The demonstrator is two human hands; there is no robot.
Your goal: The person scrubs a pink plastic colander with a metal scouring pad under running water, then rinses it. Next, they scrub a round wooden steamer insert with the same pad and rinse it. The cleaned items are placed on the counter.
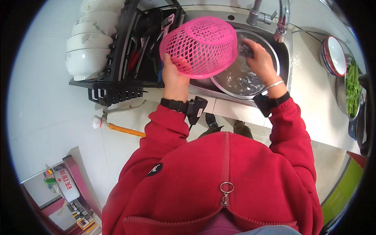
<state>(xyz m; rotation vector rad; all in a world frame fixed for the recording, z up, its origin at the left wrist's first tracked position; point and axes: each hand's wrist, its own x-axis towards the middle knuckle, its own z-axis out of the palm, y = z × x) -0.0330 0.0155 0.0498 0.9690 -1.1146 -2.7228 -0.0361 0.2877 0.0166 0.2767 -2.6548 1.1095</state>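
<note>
Head view, left hand (pixel 174 77) gripping pink basket (pixel 205 47), right hand (pixel 261 62) clutching dark scrubber (pixel 245 50), round basin (pixel 271 49) holding water (pixel 239 80)

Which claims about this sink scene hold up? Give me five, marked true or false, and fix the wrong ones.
1. The left hand holds the pink plastic mesh basket. True.
2. The right hand grips the faucet. False: it is over the round metal basin.
3. The basin holds water. True.
4. The black dish rack stands to the right of the sink. False: it stands to the left.
5. Green stalks lie at the far right. True.
</note>
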